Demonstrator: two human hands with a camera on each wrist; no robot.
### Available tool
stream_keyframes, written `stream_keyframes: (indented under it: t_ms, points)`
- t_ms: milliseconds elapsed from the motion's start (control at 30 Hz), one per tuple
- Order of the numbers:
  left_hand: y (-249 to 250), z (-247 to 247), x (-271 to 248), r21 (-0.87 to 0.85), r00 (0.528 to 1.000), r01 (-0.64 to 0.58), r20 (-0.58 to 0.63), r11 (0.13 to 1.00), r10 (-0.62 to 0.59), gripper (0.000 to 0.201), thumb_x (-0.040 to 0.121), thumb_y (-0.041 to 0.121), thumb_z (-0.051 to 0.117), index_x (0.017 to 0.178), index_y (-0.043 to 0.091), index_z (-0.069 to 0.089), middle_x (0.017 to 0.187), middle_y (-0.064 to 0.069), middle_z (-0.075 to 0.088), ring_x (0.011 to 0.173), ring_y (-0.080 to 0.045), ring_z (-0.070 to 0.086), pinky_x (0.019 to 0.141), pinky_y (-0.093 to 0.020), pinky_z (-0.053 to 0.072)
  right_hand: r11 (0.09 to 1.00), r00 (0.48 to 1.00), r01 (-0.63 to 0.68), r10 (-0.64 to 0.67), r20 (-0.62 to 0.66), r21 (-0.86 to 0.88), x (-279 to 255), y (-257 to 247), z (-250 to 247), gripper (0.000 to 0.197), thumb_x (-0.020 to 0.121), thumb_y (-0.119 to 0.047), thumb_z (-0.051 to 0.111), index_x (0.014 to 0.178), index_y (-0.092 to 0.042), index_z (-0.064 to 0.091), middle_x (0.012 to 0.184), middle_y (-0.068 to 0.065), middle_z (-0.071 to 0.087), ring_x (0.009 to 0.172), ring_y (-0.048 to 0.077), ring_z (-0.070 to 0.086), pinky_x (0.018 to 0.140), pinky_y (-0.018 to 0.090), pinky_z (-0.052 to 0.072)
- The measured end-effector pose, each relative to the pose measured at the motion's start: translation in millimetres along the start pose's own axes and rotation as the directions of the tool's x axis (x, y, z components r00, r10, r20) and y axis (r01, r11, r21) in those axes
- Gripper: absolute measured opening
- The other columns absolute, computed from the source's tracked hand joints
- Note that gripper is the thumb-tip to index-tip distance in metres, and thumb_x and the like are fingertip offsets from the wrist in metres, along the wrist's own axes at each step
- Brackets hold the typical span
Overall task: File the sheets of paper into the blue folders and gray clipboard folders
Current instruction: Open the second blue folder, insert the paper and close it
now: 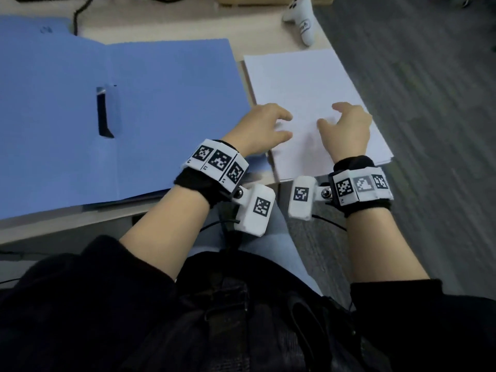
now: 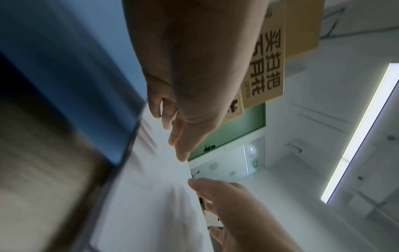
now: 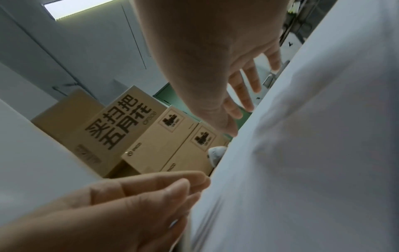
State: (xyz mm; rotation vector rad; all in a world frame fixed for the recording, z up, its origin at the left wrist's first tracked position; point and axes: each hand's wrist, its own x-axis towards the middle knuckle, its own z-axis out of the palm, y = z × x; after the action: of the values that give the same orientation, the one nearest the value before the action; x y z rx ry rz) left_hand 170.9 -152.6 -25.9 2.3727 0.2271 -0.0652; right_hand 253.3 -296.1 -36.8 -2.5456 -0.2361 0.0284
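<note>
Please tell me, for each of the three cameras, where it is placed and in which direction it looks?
Head: sits on the head, looks forward and down at the blue folder and the stack of paper; shows both forearms, left hand, right hand.
Left wrist: looks along the left hand over the paper toward cardboard boxes and ceiling; the right hand shows too.
Right wrist: looks along the right hand past the paper; the left hand shows.
Shared: both wrist views see the same boxes.
</note>
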Motion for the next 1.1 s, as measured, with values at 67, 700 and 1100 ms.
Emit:
stream_keyframes:
  t_ms: [67, 700, 1100]
  points:
    - [6.7, 8.3, 8.3, 0.009, 1.000, -0.007, 0.011, 1.000, 0.006, 0.040, 0.089, 0.020, 0.060, 0.127, 0.009, 0.055, 0.137, -0.006, 0.052, 0.131, -0.019, 0.044, 0.108, -0.025, 0.031, 0.990, 0.998, -0.053, 0.057, 0.025, -0.132, 3.3, 12.1, -2.7, 0.056, 0.086, -0.030, 0.058, 0.134, -0.004, 0.044, 0.143, 0.015, 0.040, 0.138, 0.031, 0.029, 0.112, 0.048, 0.026]
    - [14.8, 36.1, 35.2, 0.115, 0.999, 0.024, -0.037, 0.993, -0.020, 0.045, 0.078, 0.015, 0.068, 0.121, 0.021, 0.059, 0.136, 0.003, 0.048, 0.126, -0.016, 0.045, 0.101, -0.027, 0.036, 0.990, 0.992, -0.073, 0.059, -0.113, -0.122, 14.0, 39.3, -14.0, 0.054, 0.081, -0.022, 0.067, 0.126, -0.003, 0.044, 0.136, 0.014, 0.036, 0.125, 0.031, 0.035, 0.096, 0.040, 0.038]
    - [14.0, 37.0, 36.9, -0.005, 0.998, 0.027, -0.063, 1.000, -0.027, 0.042, 0.073, 0.010, 0.070, 0.114, 0.019, 0.065, 0.131, 0.000, 0.053, 0.124, -0.015, 0.049, 0.106, -0.032, 0.039, 0.964, 0.973, 0.208, -0.187, -0.135, 0.164, 5.4, 25.4, -25.4, 0.016, 0.085, -0.013, 0.059, 0.095, -0.003, 0.068, 0.120, 0.007, 0.061, 0.115, 0.021, 0.055, 0.086, 0.017, 0.033]
